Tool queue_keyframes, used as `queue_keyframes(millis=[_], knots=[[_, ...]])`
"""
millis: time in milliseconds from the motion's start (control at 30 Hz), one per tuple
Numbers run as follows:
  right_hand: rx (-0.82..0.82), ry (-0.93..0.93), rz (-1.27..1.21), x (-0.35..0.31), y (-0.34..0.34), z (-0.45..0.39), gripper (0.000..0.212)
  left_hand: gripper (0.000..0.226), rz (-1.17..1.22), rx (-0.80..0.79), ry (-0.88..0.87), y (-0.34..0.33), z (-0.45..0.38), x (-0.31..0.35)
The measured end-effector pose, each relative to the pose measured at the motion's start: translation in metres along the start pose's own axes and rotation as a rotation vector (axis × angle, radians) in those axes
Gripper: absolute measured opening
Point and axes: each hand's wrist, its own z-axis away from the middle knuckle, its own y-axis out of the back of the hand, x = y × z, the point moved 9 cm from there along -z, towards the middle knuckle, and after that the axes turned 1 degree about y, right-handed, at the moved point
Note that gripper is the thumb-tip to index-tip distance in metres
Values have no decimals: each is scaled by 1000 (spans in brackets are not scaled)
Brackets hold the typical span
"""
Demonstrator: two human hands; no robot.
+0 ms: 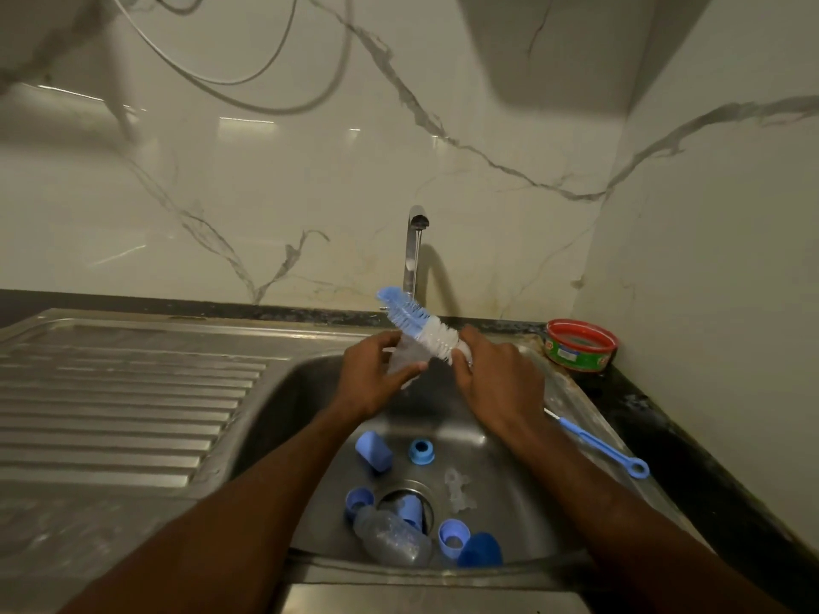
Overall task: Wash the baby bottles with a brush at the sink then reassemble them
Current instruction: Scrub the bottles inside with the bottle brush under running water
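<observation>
- Baby bottle (405, 363), clear plastic, is held up over the steel sink (283, 392), just in front of the tap (414, 250); the left hand (376, 374) wraps its side, fingers (410, 370) curled round the body and grasping it.
- Bottle brush (421, 323), blue at the tip and white lower down, lies slanted across the top of the bottle; the right hand (496, 383) is clenched round its handle end, which the hand hides; the bristles touch or sit just above the bottle, and blur makes it hard to say which.
- The bristle head appears to be outside the bottle, not down its neck; which way the bottle mouth faces cannot be told.
- Risk: the wet, clear bottle could slip from the left fingers if the brush is pushed in hard or off-line; it would drop among the parts below.
- Risk: no water stream is visible from the tap, so soap or residue may stay if rinsing is skipped.
- In the basin lie a second bottle (392, 536) on its side near the drain (410, 496), several blue rings and caps (374, 449), and a clear teat (458, 489); small pieces near the drain could get mixed up.
- A thin blue teat brush (598, 445) rests on the sink's right rim; a stray elbow could knock it in.
- A red and green tub (580, 345) stands on the dark surface by the corner.
</observation>
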Motion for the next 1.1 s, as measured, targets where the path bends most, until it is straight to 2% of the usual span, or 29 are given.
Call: queue_keyframes(millis=[100,167,300,433,533,633,767,933,1100], knots=[[23,-23,0,7,7,0,30,62,2,-58,-44,-7,0,4],[11,-12,1,9,7,2,27,56,-12,-29,-36,-4,0,1],[-51,36,-6,2,-2,7,25,51,9,52,96,5,-2,-17],[-5,-7,-12,1,1,2,27,54,50,-65,12,-6,1,0],[-13,-80,33,13,2,-1,28,56,66,-121,17,-14,2,-1],[-5,-125,43,21,8,1,27,49,160,-134,126,-17,0,-18],[54,-101,60,12,18,4,29,53,440,-30,397,-11,2,-41],[42,-24,72,3,14,8,28,41,682,84,550,-8,1,-50],[73,-51,137,20,20,4,38,47,858,236,648,2,0,-65]])
